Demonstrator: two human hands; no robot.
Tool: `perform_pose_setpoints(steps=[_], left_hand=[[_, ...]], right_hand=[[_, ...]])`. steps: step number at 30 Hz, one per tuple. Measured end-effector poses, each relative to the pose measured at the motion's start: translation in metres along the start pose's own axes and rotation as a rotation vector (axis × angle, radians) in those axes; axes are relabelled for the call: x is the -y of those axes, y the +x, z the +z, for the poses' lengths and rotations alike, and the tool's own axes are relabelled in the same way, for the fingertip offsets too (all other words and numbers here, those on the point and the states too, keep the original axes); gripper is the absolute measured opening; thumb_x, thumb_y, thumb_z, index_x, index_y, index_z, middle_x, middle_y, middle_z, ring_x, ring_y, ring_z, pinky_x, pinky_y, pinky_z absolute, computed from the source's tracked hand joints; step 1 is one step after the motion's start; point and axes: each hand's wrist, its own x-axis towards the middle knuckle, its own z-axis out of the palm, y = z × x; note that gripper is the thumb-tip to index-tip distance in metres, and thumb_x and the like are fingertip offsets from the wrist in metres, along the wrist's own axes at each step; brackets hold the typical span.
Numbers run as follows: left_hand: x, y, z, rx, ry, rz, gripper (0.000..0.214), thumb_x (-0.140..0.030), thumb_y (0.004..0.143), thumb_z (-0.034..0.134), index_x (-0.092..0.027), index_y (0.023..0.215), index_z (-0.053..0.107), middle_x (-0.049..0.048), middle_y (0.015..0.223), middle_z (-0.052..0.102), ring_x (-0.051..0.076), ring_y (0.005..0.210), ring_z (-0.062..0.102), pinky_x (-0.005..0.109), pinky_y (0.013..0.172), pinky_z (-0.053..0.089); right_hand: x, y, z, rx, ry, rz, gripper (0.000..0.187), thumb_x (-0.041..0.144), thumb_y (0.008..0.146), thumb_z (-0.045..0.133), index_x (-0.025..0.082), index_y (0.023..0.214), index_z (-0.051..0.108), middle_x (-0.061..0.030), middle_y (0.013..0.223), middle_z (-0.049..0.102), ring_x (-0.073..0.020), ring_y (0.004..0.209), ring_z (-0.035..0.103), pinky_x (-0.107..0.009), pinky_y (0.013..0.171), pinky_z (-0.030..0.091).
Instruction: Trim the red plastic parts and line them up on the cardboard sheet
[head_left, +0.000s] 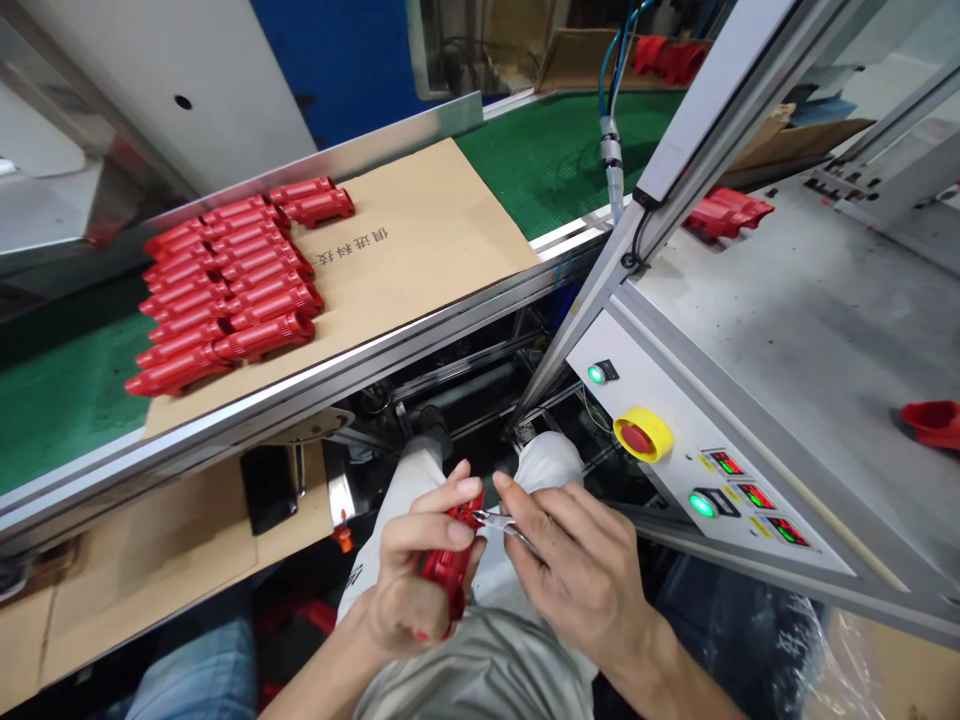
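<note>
Hand position: the red moulded plastic part [450,570] sits in the left hand [405,585], above the lap. The fingers close round its body, so this hand is narrow and holding the part. The right hand [574,570] is also narrow, its thumb and fingers pinching small steel nippers [501,524], with the tips at the upper end of the part.

Technique: this close two-handed hold steadies the tips against the work. Hold both wrists low and turn the end of the part toward the tool.

Surroundings: rows of matching red parts [225,280] lie on a cardboard sheet [420,250] on the green conveyor belt [559,160] ahead. An emergency stop button [637,435] is mounted on the control panel [600,420] to the right
</note>
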Motion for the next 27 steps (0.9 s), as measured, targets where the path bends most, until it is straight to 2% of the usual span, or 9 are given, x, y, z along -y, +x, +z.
perform_pose_setpoints(steps=[3,6,9,11,15,18,22,27], left_hand=[[-0.001,0.002,0.002,0.005,0.098,0.076,0.058,0.015,0.088,0.064,-0.029,0.125,0.061,0.0054,0.142,0.071,0.027,0.149,0.064,0.049,0.129,0.053],[-0.005,0.008,0.005,-0.008,0.139,0.117,0.049,0.017,0.087,0.064,-0.027,0.106,0.058,0.0007,0.135,0.069,0.029,0.146,0.066,0.053,0.125,0.058],[-0.013,0.02,0.009,0.027,0.098,0.185,0.046,0.023,0.084,0.055,-0.021,0.082,0.044,-0.0041,0.132,0.062,0.026,0.146,0.066,0.055,0.127,0.056],[-0.02,0.028,0.012,0.055,0.058,0.189,0.048,0.024,0.084,0.051,-0.019,0.077,0.034,-0.0053,0.129,0.059,0.024,0.145,0.066,0.055,0.127,0.057],[-0.028,0.031,0.015,0.03,0.032,0.072,0.049,0.02,0.09,0.054,-0.019,0.076,0.029,-0.0035,0.125,0.06,0.023,0.142,0.069,0.043,0.117,0.066],[-0.029,0.027,0.015,0.026,-0.003,0.042,0.05,0.018,0.093,0.054,-0.019,0.075,0.026,-0.003,0.126,0.06,0.021,0.143,0.067,0.039,0.116,0.066],[-0.027,0.021,0.012,0.064,-0.061,0.005,0.048,0.016,0.095,0.053,-0.019,0.075,0.028,-0.0013,0.128,0.058,0.024,0.146,0.065,0.044,0.119,0.065],[-0.025,0.015,0.008,0.103,-0.149,-0.052,0.045,0.018,0.092,0.055,-0.021,0.082,0.036,0.0015,0.131,0.056,0.029,0.149,0.062,0.053,0.123,0.061]], right_hand=[[-0.002,0.001,-0.001,0.012,0.016,-0.014,0.049,0.01,0.1,0.069,0.015,0.149,0.065,-0.0031,0.088,0.074,-0.0187,0.075,0.064,-0.035,0.067,0.054],[-0.004,0.002,-0.003,0.003,0.001,-0.025,0.048,0.01,0.101,0.068,0.014,0.149,0.065,-0.0027,0.085,0.073,-0.0183,0.074,0.064,-0.035,0.067,0.054],[-0.006,0.002,-0.002,-0.013,-0.017,-0.042,0.047,0.01,0.1,0.068,0.014,0.147,0.066,-0.0024,0.083,0.073,-0.0176,0.072,0.064,-0.034,0.066,0.054],[-0.009,0.002,-0.001,-0.035,-0.019,-0.063,0.047,0.01,0.1,0.067,0.014,0.147,0.066,-0.0013,0.081,0.073,-0.0162,0.07,0.063,-0.032,0.065,0.053],[-0.017,-0.001,0.005,-0.059,0.004,-0.104,0.048,0.01,0.099,0.067,0.015,0.147,0.065,-0.0013,0.083,0.075,-0.016,0.069,0.062,-0.031,0.064,0.053],[-0.022,-0.004,0.009,-0.072,0.034,-0.127,0.056,0.01,0.097,0.069,0.015,0.152,0.061,-0.0029,0.087,0.077,-0.0173,0.071,0.065,-0.033,0.066,0.054],[-0.029,-0.007,0.014,-0.114,0.068,-0.151,0.063,0.011,0.096,0.067,0.017,0.158,0.057,-0.0032,0.088,0.078,-0.0175,0.071,0.067,-0.032,0.064,0.054],[-0.032,-0.011,0.023,-0.155,0.2,-0.148,0.053,0.008,0.094,0.066,0.016,0.146,0.067,-0.0055,0.091,0.08,-0.018,0.072,0.07,-0.032,0.062,0.056]])
